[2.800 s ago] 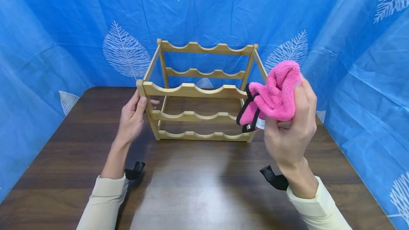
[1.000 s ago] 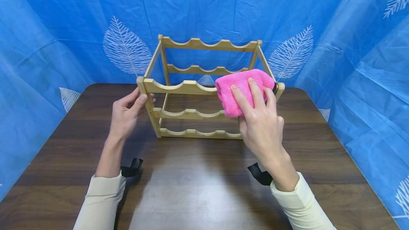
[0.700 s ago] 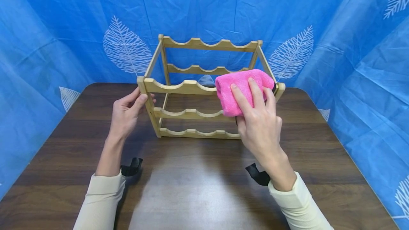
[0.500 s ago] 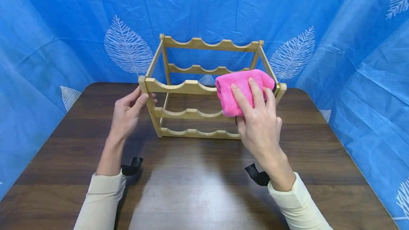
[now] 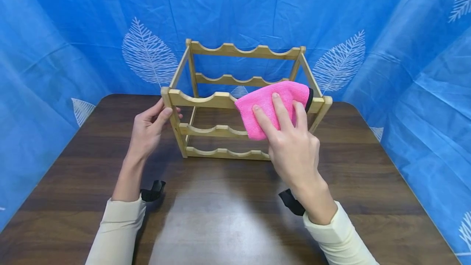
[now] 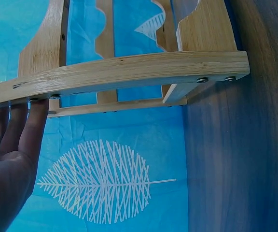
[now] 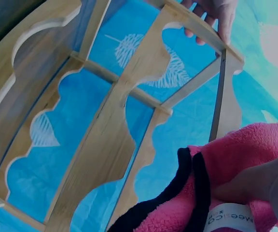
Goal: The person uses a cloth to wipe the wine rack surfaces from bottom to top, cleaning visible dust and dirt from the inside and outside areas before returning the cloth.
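Observation:
A light wooden wine rack (image 5: 206,100) with scalloped rails stands on the table. My left hand (image 5: 144,134) grips the front left post near its top, thumb in front and fingers behind. In the left wrist view, fingertips reach behind the post (image 6: 129,72). My right hand (image 5: 294,150) holds a folded pink cloth (image 5: 254,98) with black edging over the right half of the top front rail, fingers spread across it. The right wrist view shows the cloth (image 7: 255,145) bunched under the thumb, with a white label (image 7: 229,217). The cloth hides part of that rail.
The dark wood-grain table (image 5: 220,216) reaches back to a blue curtain (image 5: 250,7) with white leaf prints, close behind the rack. Black straps (image 5: 152,191) hang at both wrists, below cream sleeves (image 5: 119,232).
The right hand has brought the pink cloth from the air at the right onto the top front rail, then slid it slightly left. The left hand keeps its grip on the post.

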A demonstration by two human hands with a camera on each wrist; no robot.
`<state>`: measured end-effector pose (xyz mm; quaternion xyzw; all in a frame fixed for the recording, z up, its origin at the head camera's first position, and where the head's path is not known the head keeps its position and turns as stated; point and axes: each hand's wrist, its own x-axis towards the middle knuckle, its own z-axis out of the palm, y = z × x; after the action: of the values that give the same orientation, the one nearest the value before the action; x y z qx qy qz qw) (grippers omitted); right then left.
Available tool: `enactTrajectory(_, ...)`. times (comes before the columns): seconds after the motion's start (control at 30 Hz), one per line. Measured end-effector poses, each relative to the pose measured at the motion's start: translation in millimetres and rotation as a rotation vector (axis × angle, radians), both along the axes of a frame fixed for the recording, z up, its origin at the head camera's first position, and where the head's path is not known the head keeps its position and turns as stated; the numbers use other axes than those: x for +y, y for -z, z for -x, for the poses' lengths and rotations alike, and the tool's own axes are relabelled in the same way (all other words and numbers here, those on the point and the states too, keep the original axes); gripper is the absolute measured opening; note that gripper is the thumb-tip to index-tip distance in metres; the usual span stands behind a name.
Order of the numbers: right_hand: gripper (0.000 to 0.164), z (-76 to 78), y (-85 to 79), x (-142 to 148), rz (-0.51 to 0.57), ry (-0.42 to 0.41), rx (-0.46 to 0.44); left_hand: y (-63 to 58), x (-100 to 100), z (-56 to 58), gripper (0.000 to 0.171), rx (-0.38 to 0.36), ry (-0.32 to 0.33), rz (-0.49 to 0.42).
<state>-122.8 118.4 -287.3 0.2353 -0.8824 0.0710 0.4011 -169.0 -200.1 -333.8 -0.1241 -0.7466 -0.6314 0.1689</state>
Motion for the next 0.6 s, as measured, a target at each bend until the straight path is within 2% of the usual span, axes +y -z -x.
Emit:
enactTrajectory(0.27,0.066,-1.2,7.3,-15.5,-0.055,-0.067,0.042,-0.1,-0.3,-0.5,0.042,-0.005,-0.007,0.016)
enactTrajectory(0.47,0.06,0.5,8.9,-21.0,-0.027,-0.1,0.038,-1.3,0.8,-1.0,0.042,-0.017,-0.01,0.033)
enactTrajectory(0.6,0.051,-0.1,7.9,-25.5,-0.012,-0.16,0.043,-1.0,0.1,-1.1,0.043,-0.023,-0.016,0.048)
